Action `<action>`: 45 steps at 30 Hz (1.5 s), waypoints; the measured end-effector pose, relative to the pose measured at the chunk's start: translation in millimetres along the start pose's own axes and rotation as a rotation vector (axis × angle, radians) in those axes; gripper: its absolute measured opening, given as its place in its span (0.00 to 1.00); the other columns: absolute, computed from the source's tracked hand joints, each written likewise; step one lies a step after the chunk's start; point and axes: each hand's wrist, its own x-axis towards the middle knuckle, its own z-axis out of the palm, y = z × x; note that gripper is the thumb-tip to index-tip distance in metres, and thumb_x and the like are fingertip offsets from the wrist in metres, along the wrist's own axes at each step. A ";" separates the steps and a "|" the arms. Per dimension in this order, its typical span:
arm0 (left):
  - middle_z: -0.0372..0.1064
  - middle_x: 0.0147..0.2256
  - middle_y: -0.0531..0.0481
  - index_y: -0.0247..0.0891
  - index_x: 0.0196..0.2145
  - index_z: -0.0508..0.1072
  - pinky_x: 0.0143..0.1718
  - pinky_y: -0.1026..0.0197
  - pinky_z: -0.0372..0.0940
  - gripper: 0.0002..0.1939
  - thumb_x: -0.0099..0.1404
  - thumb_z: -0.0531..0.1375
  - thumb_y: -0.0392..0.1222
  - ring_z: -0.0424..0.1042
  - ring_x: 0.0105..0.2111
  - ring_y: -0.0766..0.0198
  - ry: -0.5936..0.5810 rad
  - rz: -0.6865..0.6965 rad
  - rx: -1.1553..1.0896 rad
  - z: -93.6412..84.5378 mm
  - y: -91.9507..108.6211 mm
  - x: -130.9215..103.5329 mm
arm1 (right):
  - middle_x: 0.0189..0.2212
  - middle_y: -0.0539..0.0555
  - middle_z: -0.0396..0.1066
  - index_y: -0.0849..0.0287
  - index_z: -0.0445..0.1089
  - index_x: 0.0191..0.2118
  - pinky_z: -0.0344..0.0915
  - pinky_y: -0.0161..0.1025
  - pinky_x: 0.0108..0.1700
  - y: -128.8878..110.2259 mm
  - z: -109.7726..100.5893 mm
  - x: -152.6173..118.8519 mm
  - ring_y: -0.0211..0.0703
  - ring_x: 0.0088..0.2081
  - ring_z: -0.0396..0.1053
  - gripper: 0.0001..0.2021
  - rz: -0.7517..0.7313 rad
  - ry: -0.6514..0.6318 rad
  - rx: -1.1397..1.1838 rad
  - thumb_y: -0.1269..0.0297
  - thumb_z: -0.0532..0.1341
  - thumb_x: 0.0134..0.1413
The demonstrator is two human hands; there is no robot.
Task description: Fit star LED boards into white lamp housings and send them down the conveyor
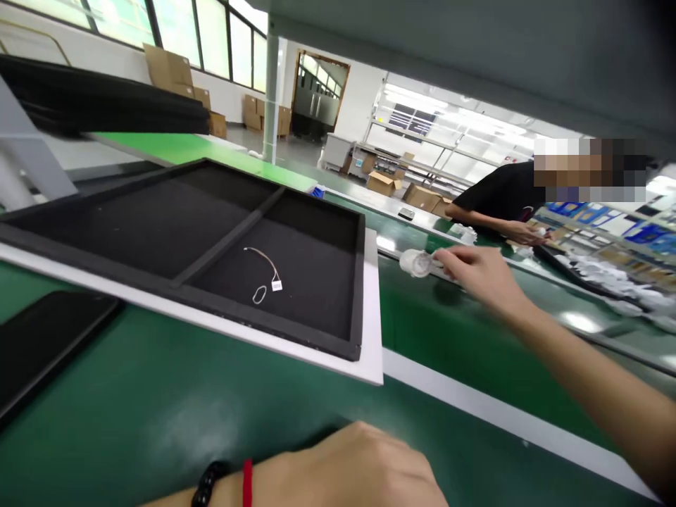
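My right hand (475,274) reaches out over the green surface, thumb and fingers pinched on a small translucent white item (417,263). At the bottom edge my left hand (364,468) shows its back; its fingers are hidden, and so is anything in them. Left of my right hand, a black tray (216,253) with a divider rests on a white board (372,310). Inside its right compartment lie a thin cable (267,259) with a white tag (277,285) and a small pale loop (258,294).
A dark flat panel (53,331) lies at the left on the green table (211,401). Black material (105,98) hangs at the upper left. Across the line a person (501,193) handles small white items near a pile of white pieces (612,274). A grey shelf (475,56) overhangs above.
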 end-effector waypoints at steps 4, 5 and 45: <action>0.81 0.49 0.48 0.39 0.47 0.78 0.42 0.53 0.73 0.09 0.72 0.59 0.34 0.81 0.47 0.55 0.047 0.095 0.144 -1.1 20.0 -0.3 | 0.20 0.52 0.77 0.55 0.82 0.27 0.62 0.36 0.22 -20.9 -40.5 -98.2 0.43 0.21 0.73 0.19 -0.068 -0.109 -0.023 0.47 0.68 0.63; 0.79 0.54 0.45 0.40 0.51 0.76 0.47 0.51 0.72 0.13 0.71 0.58 0.33 0.79 0.53 0.51 0.076 0.120 0.150 -2.4 23.6 0.2 | 0.23 0.53 0.80 0.53 0.82 0.28 0.66 0.36 0.24 -27.6 -44.8 -122.9 0.45 0.23 0.77 0.16 -0.126 -0.089 -0.014 0.51 0.69 0.64; 0.75 0.63 0.49 0.57 0.76 0.48 0.53 0.55 0.72 0.44 0.72 0.67 0.42 0.79 0.56 0.53 -0.234 -0.409 -0.392 -13.2 28.1 0.2 | 0.24 0.45 0.81 0.55 0.80 0.31 0.71 0.28 0.28 -58.3 -23.5 -260.5 0.34 0.23 0.75 0.10 0.145 0.005 0.348 0.69 0.65 0.66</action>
